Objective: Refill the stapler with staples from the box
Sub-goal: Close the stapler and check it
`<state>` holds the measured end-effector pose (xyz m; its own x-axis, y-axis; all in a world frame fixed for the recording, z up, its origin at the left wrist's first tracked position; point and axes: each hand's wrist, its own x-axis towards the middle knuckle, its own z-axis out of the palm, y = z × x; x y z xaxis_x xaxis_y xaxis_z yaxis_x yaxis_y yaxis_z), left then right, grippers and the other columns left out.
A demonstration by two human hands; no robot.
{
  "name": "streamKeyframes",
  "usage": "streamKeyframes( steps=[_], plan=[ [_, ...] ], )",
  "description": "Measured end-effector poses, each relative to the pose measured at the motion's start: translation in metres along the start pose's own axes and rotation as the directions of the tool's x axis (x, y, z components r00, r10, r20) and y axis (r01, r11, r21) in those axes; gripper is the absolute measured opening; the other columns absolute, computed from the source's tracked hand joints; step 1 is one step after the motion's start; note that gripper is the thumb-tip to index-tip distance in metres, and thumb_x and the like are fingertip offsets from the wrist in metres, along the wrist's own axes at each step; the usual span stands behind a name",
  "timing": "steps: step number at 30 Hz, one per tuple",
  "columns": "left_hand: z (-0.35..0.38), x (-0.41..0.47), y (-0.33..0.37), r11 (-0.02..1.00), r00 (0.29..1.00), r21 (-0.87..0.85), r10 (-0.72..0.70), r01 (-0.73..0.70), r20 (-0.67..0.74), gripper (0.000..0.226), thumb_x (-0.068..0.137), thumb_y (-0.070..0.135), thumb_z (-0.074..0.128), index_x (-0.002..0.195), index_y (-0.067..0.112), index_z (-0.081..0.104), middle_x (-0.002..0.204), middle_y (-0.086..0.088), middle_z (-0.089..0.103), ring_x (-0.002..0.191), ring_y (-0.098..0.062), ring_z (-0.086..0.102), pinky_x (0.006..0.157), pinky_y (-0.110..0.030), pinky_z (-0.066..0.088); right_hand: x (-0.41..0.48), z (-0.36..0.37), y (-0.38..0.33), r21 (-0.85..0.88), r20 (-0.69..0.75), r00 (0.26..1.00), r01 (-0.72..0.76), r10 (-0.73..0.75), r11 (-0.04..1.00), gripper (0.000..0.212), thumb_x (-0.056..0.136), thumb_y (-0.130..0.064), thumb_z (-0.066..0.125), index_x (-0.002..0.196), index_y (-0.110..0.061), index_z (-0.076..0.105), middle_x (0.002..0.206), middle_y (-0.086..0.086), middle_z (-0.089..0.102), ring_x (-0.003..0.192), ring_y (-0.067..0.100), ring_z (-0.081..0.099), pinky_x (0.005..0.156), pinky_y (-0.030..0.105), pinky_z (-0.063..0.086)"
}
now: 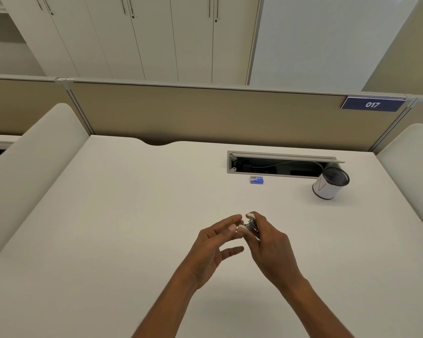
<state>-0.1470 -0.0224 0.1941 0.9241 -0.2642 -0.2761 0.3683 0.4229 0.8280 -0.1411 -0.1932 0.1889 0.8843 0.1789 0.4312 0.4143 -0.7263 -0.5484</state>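
Seeming light, stiff and slick, the small white-and-metal stapler (249, 225) is gripped round its body by the right hand (270, 247), the left hand (213, 247) held slack-fingered beside it.

White desk (108, 215), beige partition (205, 113), cabinets (132, 40)

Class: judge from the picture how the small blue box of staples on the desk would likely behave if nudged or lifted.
The staple box lies flat and low on the smooth desk, so it would probably slide, not roll or tip. Its small size suggests an easy pinch lift, though if it is full of staples it may feel heavy for its size.
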Motion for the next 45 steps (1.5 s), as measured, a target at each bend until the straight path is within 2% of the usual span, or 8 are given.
streamKeyframes(
  steps=[5, 19, 22, 26, 28, 32, 38, 45],
  plan=[
    [0.003, -0.001, -0.002, 0.999, 0.998, -0.050, 0.022, -0.019, 0.063, 0.042, 0.098, 0.036, 0.068, 0.139, 0.026, 0.066, 0.147, 0.005, 0.062, 0.137, -0.016, 0.057, 0.100, -0.039, 0.057, 0.001, 0.002, -0.004, 0.010, 0.026, 1.000, -0.005, 0.005, 1.000, 0.043, 0.102, -0.051, 0.041, 0.124, -0.018, 0.056, 0.081, -0.022, 0.054, 0.064, 0.001, 0.053, 0.057, 0.001, 0.038],
    [0.005, 0.001, -0.004, 0.999, 0.999, -0.050, -0.008, 0.010, 0.036, 0.039, 0.097, 0.035, 0.070, 0.134, 0.022, 0.070, 0.136, -0.007, 0.071, 0.121, -0.024, 0.069, 0.096, -0.039, 0.058, 0.000, 0.010, 0.000, 0.344, 0.112, 0.987, -0.149, 0.117, 0.927, 0.030, 0.103, -0.056, 0.038, 0.102, -0.033, 0.058, 0.073, -0.007, 0.067, 0.065, 0.011, 0.066, 0.055, 0.018, 0.047],
    [0.005, 0.002, -0.002, 1.000, 1.000, -0.001, 0.011, -0.011, -0.002, 0.045, 0.089, 0.041, 0.079, 0.129, 0.020, 0.074, 0.126, -0.006, 0.076, 0.113, -0.021, 0.072, 0.096, -0.042, 0.059, 0.004, 0.005, -0.003, 0.590, 0.270, 0.940, -0.332, 0.207, 0.736, 0.035, 0.103, -0.053, 0.043, 0.095, -0.026, 0.065, 0.070, 0.001, 0.068, 0.048, 0.009, 0.055, 0.047, 0.022, 0.042],
    [0.003, 0.004, 0.002, 0.999, 0.998, 0.034, 0.035, -0.033, -0.049, 0.043, 0.087, 0.043, 0.081, 0.119, 0.015, 0.078, 0.111, -0.006, 0.079, 0.108, -0.023, 0.074, 0.088, -0.036, 0.060, 0.013, -0.011, -0.002, 0.701, 0.659, 0.711, -0.699, 0.243, 0.142, 0.057, 0.102, -0.057, 0.042, 0.087, -0.007, 0.066, 0.068, 0.012, 0.060, 0.041, 0.014, 0.041, 0.041, 0.023, 0.030],
    [0.002, 0.005, 0.003, 0.999, 0.998, 0.011, 0.033, -0.032, -0.051, 0.042, 0.086, 0.040, 0.082, 0.118, 0.014, 0.078, 0.116, -0.011, 0.078, 0.113, -0.026, 0.073, 0.087, -0.037, 0.061, 0.018, -0.016, 0.000, 0.636, 0.767, 0.623, -0.770, 0.153, -0.056, 0.062, 0.102, -0.056, 0.040, 0.079, -0.003, 0.063, 0.059, 0.007, 0.057, 0.035, 0.010, 0.036, 0.037, 0.021, 0.027],
    [0.003, 0.006, 0.006, 1.000, 1.000, 0.009, 0.016, -0.016, -0.008, 0.045, 0.083, 0.039, 0.084, 0.120, 0.014, 0.078, 0.112, -0.009, 0.079, 0.113, -0.024, 0.073, 0.086, -0.037, 0.061, 0.024, -0.019, -0.001, 0.568, 0.822, 0.568, -0.812, 0.043, -0.137, 0.070, 0.103, -0.058, 0.033, 0.068, -0.003, 0.060, 0.045, 0.002, 0.052, 0.028, 0.006, 0.033, 0.034, 0.021, 0.017],
    [0.000, 0.006, 0.008, 0.999, 1.000, 0.034, -0.010, 0.009, 0.025, 0.050, 0.080, 0.041, 0.087, 0.120, 0.012, 0.078, 0.101, -0.004, 0.078, 0.107, -0.022, 0.072, 0.090, -0.043, 0.060, 0.025, -0.020, 0.003, 0.536, 0.842, 0.539, -0.830, 0.025, -0.151, 0.076, 0.100, -0.066, 0.032, 0.071, -0.003, 0.063, 0.046, 0.001, 0.051, 0.027, 0.006, 0.034, 0.029, 0.017, 0.026],
    [0.003, 0.004, 0.007, 0.997, 1.000, 0.078, -0.005, 0.005, -0.006, 0.047, 0.079, 0.041, 0.087, 0.116, 0.013, 0.080, 0.119, -0.012, 0.077, 0.112, -0.026, 0.072, 0.088, -0.040, 0.061, 0.020, -0.015, 0.004, 0.526, 0.850, 0.526, -0.841, 0.035, -0.125, 0.078, 0.089, -0.080, 0.038, 0.072, -0.004, 0.048, 0.043, 0.002, 0.039, 0.030, 0.009, 0.025, 0.030, 0.019, 0.024]
  ],
)
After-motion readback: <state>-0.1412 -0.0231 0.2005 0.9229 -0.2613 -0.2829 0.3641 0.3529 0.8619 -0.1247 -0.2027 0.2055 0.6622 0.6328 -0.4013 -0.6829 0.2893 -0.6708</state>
